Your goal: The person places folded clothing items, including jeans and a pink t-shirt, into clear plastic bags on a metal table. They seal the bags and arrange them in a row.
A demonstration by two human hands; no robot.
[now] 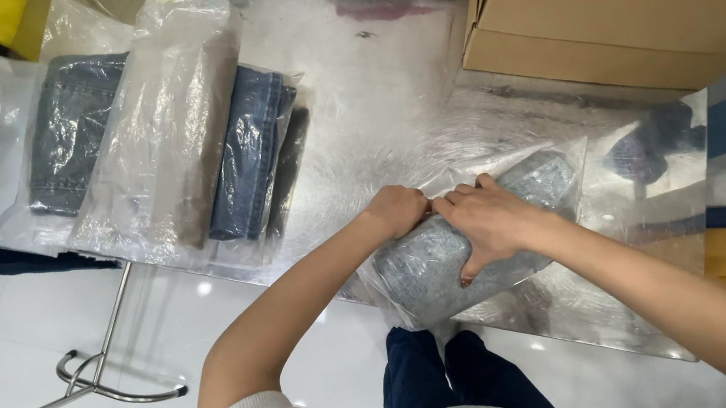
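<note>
A folded grey denim garment sits inside a clear plastic bag [545, 181] at the near edge of a shiny metal table [371, 98]. My left hand [396, 209] is closed on the bag's upper left edge. Fingers spread, my right hand [488, 217] presses down on top of the bagged garment, its fingertips meeting the left hand. The bag's near end hangs a little over the table edge.
Several bagged folded jeans [164, 134] lie overlapping at the table's left. Flat cardboard boxes [618, 15] are stacked at the back right. Below the table are a white tiled floor, a metal table leg [98, 376] and my dark trousers [457, 379].
</note>
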